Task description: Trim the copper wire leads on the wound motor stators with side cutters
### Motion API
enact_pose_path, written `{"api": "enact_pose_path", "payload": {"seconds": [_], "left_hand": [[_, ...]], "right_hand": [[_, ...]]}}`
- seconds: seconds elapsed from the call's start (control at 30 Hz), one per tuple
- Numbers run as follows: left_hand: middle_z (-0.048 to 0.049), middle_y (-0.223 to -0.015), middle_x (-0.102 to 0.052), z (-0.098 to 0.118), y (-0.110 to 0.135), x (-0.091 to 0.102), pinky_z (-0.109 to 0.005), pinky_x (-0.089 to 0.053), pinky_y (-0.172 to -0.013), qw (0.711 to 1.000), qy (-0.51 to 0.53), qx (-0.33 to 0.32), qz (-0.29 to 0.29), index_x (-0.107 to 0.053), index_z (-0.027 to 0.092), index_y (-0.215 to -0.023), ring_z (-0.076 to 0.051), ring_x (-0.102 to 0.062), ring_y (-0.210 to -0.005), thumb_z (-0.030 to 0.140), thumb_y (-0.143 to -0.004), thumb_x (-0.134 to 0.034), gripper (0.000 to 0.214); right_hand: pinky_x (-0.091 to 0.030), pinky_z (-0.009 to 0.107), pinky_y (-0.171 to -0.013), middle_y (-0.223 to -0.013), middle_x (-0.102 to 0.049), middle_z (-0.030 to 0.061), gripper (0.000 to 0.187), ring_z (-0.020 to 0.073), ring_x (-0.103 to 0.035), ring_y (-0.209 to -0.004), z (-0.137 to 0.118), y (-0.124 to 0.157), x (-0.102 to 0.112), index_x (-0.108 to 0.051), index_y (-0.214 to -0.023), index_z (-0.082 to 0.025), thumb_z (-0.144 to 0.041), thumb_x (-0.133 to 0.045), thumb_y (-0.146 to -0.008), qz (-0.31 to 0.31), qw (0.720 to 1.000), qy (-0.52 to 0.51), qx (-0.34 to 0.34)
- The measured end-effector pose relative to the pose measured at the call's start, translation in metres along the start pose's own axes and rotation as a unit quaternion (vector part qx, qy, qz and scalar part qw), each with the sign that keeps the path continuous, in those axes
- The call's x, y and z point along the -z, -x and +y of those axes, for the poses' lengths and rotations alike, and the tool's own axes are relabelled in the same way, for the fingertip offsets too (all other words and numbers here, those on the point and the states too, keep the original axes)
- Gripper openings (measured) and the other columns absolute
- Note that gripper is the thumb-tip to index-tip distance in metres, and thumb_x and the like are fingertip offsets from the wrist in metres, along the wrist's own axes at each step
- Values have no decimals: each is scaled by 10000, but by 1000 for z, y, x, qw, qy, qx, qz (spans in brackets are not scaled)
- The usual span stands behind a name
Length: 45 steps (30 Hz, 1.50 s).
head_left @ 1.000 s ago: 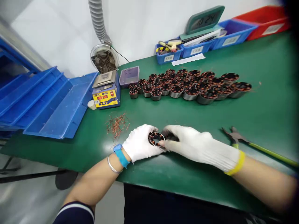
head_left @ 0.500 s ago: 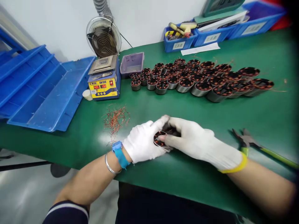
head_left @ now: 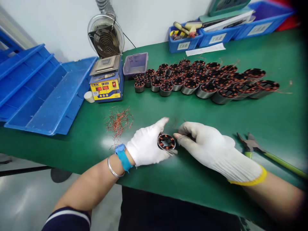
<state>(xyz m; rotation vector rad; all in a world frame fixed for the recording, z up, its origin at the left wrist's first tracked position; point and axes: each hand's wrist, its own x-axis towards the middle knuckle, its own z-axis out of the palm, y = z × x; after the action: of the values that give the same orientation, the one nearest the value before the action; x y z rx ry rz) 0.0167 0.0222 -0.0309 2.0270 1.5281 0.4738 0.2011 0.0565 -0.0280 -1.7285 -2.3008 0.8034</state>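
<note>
My left hand (head_left: 148,144), in a white glove, is wrapped around a motor stator (head_left: 172,142). This is a short metal ring with copper windings inside, its open end tilted up towards me. The left thumb stands raised off it. Just to the right, apart from the stator, my right hand (head_left: 204,141) has its thumb and forefinger pinched together. Whatever lies between those fingertips is too small or blurred to make out. A loose heap of copper wire clippings (head_left: 119,122) lies left of my hands.
Green-handled cutting pliers (head_left: 252,146) lie open on the right. Several stators (head_left: 190,85) stand in rows behind my hands. At the back left are a blue-and-yellow solder pot (head_left: 107,88), a purple tray (head_left: 135,72) and blue trays (head_left: 55,106). Blue tool boxes (head_left: 184,45) line the wall.
My right hand has drawn away from the stator to the right, its thumb now out of the ring. The left hand keeps its hold on the stator, whose open end is now uncovered.
</note>
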Motion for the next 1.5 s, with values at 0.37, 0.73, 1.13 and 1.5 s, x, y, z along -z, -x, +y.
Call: {"api": "enact_pose_path", "payload": {"seconds": [0.37,0.73,1.13,1.5], "left_hand": [[-40,-1043,-698,-2,-1,6,-381,-558,-810,999,-7,-41,-9,-646,220,-1070,-256,-688,-909,460,-710,-766,449],[-38,-1070,-689,-3,-3,7,-381,-551,-839,999,-14,-16,-27,-628,230,-1103,-268,-681,-951,480,-662,-828,544],[-61,-1068,-656,-8,-2,5,-389,-538,-867,998,-23,-60,16,-602,215,-1075,-248,-650,-966,465,-662,-816,527],[-67,-961,-578,8,3,-8,-381,-504,-813,992,-52,-111,40,-542,203,-934,-223,-552,-902,216,-765,-563,171]], "right_hand": [[-379,299,-609,-878,-696,40,158,228,-628,-801,-1,9,2,-611,-832,-233,-298,-469,-852,-44,997,56,-8],[-509,398,-698,-1412,-493,193,596,249,-646,-800,15,22,22,-532,-1305,-181,-529,-573,-824,246,962,68,99],[-347,281,-557,-971,-734,29,350,229,-659,-824,22,5,-13,-713,-1004,-294,-412,-399,-904,-66,988,71,121],[-135,312,-521,-722,-666,74,265,227,-596,-613,18,20,0,-666,-852,-249,-346,-421,-883,-15,954,258,154]]}}
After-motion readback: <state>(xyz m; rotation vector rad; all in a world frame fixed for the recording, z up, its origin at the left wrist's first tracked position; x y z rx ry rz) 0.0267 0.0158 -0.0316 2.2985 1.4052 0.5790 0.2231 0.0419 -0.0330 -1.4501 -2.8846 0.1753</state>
